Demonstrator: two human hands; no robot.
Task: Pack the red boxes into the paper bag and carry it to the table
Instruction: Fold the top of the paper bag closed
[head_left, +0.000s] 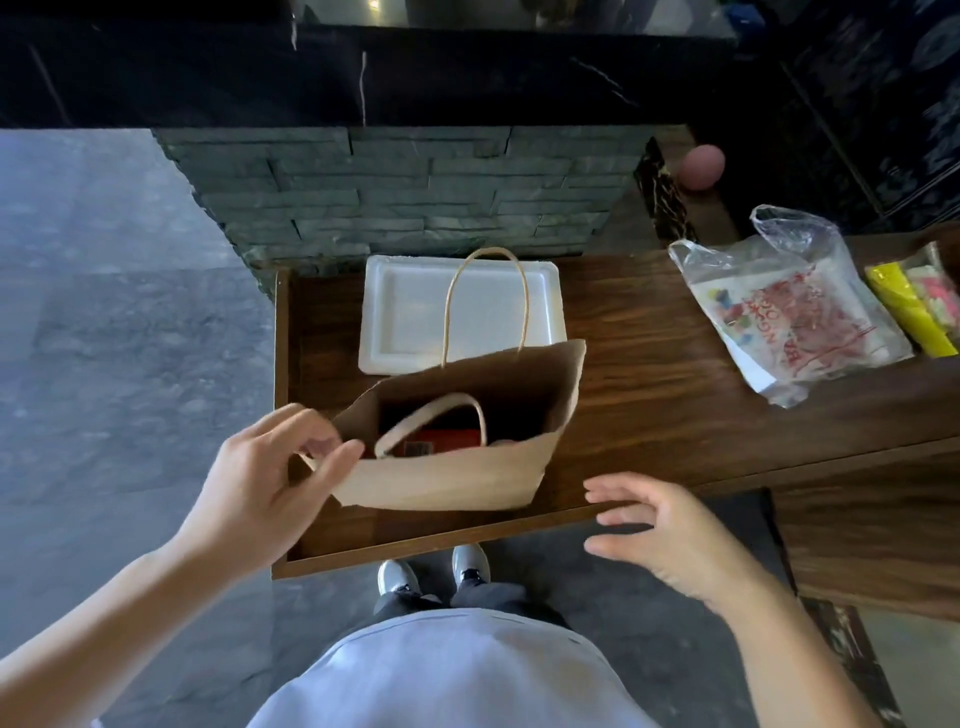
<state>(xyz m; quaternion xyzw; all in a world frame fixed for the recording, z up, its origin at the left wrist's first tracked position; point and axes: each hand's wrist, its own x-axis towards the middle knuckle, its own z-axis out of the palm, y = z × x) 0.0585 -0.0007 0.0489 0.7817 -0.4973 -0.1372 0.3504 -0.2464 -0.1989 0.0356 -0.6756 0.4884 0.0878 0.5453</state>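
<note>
the brown paper bag (447, 475) stands open on the wooden counter (649, 395), near its front edge. the left hand (260, 488) is at the bag's left end, thumb and fingers pinching the near-left corner of the rim. the right hand (670, 535) hovers off the bag's right side, over the counter's front edge, fingers spread and loosely curved, touching nothing; a gap of bare wood lies between it and the bag.

a red box (447, 439) lies down inside the bag, only a strip of its top showing past the near wall and the near handle, which has flopped inward over it. how many boxes are in there cannot be told; the bag's interior is dark. the far handle stands upright, in front of a white foam tray (405, 312) just behind the bag. a clear plastic bag (789, 312) with printed paper inside lies well to the right, its lettering too skewed to read. a yellow packet (909, 306) beside it is cut off by the frame edge.
</note>
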